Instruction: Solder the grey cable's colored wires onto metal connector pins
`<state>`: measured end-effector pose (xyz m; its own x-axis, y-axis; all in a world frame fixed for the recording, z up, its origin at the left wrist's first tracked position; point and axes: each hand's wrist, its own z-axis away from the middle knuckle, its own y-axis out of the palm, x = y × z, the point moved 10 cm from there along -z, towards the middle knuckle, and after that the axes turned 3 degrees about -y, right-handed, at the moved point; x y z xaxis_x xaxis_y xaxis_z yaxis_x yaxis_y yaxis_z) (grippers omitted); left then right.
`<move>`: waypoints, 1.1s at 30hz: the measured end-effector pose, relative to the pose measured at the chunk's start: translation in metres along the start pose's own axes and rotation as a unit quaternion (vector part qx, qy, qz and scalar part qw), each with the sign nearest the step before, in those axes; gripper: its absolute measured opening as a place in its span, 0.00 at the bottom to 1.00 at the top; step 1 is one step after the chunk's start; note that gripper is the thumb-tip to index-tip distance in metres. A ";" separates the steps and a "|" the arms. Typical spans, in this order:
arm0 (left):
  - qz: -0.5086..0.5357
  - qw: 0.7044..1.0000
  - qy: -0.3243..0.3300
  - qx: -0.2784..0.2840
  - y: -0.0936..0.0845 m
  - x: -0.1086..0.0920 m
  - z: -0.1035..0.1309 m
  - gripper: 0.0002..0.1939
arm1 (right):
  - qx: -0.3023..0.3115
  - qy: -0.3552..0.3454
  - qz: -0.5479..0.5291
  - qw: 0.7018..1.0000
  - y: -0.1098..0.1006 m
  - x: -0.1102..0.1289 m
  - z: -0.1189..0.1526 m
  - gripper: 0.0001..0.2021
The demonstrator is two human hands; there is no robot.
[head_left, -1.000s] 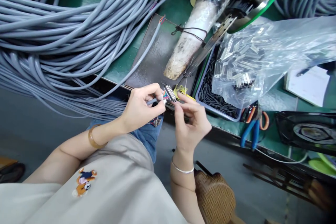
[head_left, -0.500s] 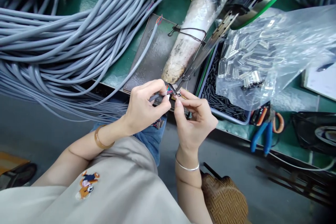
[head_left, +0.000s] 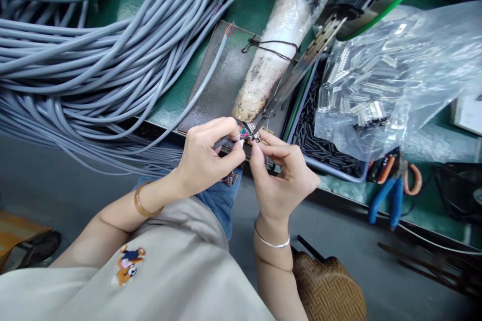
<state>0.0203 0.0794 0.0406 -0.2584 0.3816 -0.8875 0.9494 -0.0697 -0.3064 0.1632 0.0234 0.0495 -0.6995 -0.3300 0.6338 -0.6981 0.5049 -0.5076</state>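
Note:
My left hand (head_left: 213, 153) is closed on the end of a grey cable, whose thin coloured wires (head_left: 244, 131) fan out past the fingertips. With thumb and fingers pinched, my right hand (head_left: 280, 170) grips a small metal connector (head_left: 255, 135) that touches those wires. A dark pointed iron tip comes down onto the connector from the upper right. Just above my fingertips is the scorched end of a white wrapped tube (head_left: 254, 85). Under it lies a dark metal plate (head_left: 211, 77) on the green table.
Bundled grey cables (head_left: 113, 60) cover the left side. At right are a bin of black sleeves (head_left: 324, 145), a plastic bag of connectors (head_left: 365, 85) and blue-handled pliers (head_left: 387, 200). A woven-pattern seat (head_left: 327, 286) stands below the table's edge.
The view has shifted slightly, so the bin, bag and pliers appear farther right. My right hand appears a little farther right and lower. Both hands keep their grips.

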 end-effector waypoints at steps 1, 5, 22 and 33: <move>-0.002 1.000 0.000 0.002 0.001 0.000 0.000 0.08 | 0.001 0.005 -0.003 1.000 0.000 -0.002 0.001 0.04; -0.012 1.000 -0.002 0.001 0.001 0.002 0.001 0.08 | -0.003 0.013 0.011 1.000 0.000 -0.005 -0.001 0.04; 0.015 0.999 -0.031 0.028 0.000 0.009 -0.001 0.07 | 0.009 -0.029 0.036 0.999 0.000 0.005 -0.004 0.04; 0.028 0.998 -0.049 0.035 0.004 0.014 0.003 0.06 | -0.004 -0.016 0.043 0.999 -0.003 -0.002 -0.005 0.03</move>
<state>0.0199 0.0817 0.0260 -0.2249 0.2830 -0.9324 0.9489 -0.1537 -0.2755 0.1674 0.0266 0.0527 -0.7620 -0.3103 0.5684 -0.6336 0.5385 -0.5555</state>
